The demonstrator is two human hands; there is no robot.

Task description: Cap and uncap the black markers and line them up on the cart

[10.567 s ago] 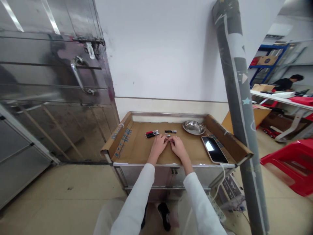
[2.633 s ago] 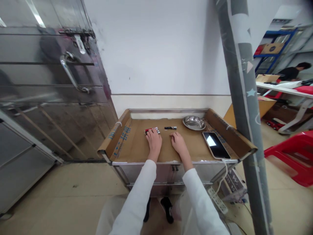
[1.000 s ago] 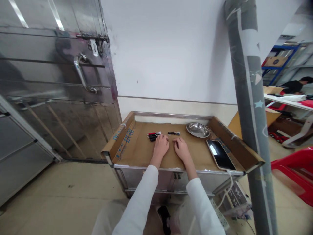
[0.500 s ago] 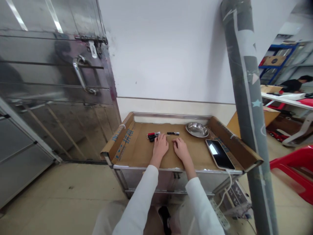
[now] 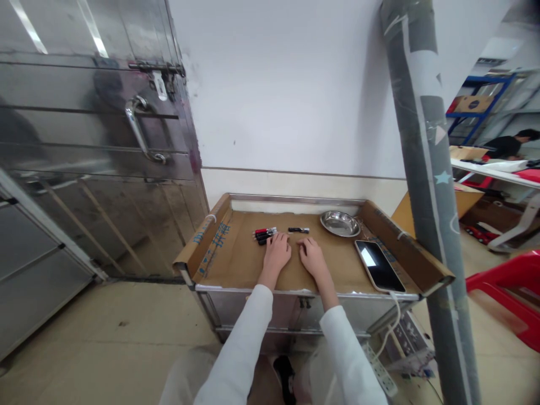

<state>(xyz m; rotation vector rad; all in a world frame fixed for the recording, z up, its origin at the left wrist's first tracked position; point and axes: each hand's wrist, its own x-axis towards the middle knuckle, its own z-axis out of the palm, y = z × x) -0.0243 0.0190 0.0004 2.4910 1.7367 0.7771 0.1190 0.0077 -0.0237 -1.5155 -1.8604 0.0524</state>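
Observation:
A small group of marker pens, one red and the others black, lies side by side on the cardboard-lined tabletop. My left hand rests palm down just right of these, its fingertips close to the pens' near ends; whether it touches them I cannot tell. By itself farther right lies a single black marker. Just below that one, my right hand rests on the cardboard with its fingers slightly bent. Both hands are open and appear to hold nothing.
To the right stand a round steel dish and a phone with a white cable. Folded cardboard walls edge the table's sides. A tall wrapped roll leans at the right, near a red stool. Another person sits far right.

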